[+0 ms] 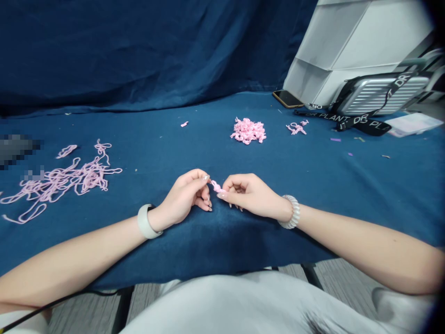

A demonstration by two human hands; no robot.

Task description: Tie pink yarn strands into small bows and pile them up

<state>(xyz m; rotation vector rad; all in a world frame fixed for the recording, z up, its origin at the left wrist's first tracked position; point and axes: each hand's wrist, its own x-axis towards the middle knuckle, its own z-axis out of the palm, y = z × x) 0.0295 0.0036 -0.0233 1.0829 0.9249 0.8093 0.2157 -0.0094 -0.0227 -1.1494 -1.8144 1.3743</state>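
A small knotted piece of pink yarn [217,186] is stretched between my two hands above the blue cloth. My left hand [187,195] pinches its left end between thumb and forefinger. At its right end, the thumb and forefinger of my right hand [252,195] are closed on it. Beyond my hands lies a pile of pink knotted pieces [248,130]. A few more knotted pieces [297,127] rest to the right of that pile. Loose lengths of pale pink yarn [86,176] spread in a tangle on the left.
The blue cloth [167,153] covers the table and hangs behind it. At the back right are a phone [288,99], a white box [330,51], a silver case [385,93] with a black strap [368,125], and white paper [413,124]. One pink scrap [184,124] lies further back.
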